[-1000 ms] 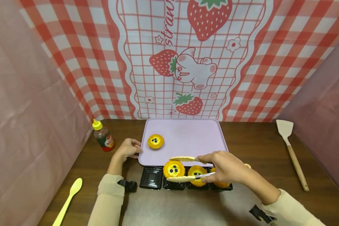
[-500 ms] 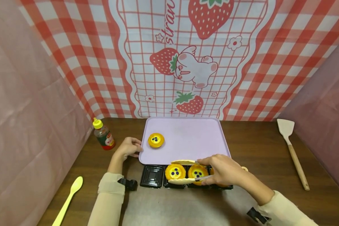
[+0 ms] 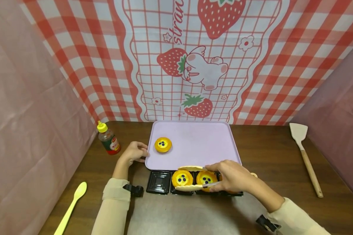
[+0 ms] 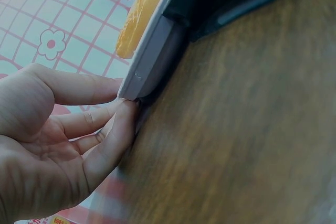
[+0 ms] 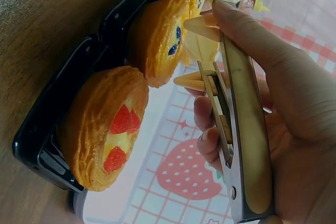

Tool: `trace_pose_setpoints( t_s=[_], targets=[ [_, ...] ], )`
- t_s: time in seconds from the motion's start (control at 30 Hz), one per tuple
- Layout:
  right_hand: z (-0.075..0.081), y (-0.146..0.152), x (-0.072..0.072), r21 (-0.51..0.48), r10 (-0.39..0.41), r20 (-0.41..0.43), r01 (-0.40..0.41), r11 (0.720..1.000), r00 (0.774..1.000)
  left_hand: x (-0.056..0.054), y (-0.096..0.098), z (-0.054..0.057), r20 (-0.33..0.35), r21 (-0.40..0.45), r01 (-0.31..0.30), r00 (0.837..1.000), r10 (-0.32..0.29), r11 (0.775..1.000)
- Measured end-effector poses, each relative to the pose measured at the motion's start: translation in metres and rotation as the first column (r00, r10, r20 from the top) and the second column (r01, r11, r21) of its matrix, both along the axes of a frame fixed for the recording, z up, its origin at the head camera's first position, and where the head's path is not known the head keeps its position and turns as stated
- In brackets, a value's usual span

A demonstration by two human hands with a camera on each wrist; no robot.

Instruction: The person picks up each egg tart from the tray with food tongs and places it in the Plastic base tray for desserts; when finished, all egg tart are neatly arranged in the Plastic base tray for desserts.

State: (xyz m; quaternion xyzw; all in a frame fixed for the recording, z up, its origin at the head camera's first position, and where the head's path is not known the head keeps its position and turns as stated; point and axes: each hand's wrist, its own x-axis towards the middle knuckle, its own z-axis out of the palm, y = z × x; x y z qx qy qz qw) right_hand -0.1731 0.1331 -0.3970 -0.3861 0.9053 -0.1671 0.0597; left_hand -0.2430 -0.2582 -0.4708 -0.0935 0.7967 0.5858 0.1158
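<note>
My right hand (image 3: 232, 176) grips a pair of tongs (image 5: 241, 124) with cream tips. In the head view the tips stand on either side of a blueberry tart (image 3: 182, 179), in the second black box from the left; whether they touch it I cannot tell. Beside it sits another blueberry tart (image 3: 206, 180); a strawberry-topped tart (image 5: 105, 135) shows in the right wrist view, its box mostly covered by my hand in the head view. My left hand (image 3: 134, 152) pinches the left rim of the lilac tray (image 3: 200, 143), which bears one blueberry tart (image 3: 163, 144).
The leftmost black box (image 3: 159, 182) holds nothing. A sauce bottle (image 3: 109, 138) and a yellow spoon (image 3: 73, 205) are on the left, a spatula (image 3: 307, 163) on the right. A checked cloth (image 3: 106, 65) hangs behind the tray.
The tart between the tong tips has come down slightly into the second box, with my right hand and the tongs. My left hand stays at the tray rim.
</note>
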Motion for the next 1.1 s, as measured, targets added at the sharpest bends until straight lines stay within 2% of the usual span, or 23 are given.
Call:
trace_pose_setpoints(
  t_s=[0.23,0.53,0.87,1.1],
  targets=[
    [-0.001,0.001,0.002,0.012,0.000,-0.018,0.000,1.000,1.000,-0.001,0.001,0.000,0.008,-0.005,-0.002,1.000,0.002,1.000],
    [0.012,0.004,0.002,-0.023,-0.044,0.006,0.044,0.999,0.999,0.001,0.001,0.001,0.008,0.002,-0.004,1.000,0.004,1.000],
    [0.015,0.006,0.003,-0.040,-0.048,0.021,0.049,0.998,0.999,0.001,0.001,0.000,0.000,0.009,-0.002,1.000,0.002,1.000],
    [0.029,0.008,0.002,-0.056,-0.103,0.048,0.106,0.993,0.993,0.002,0.001,-0.001,-0.003,0.001,-0.005,1.000,0.005,1.000]
  ],
)
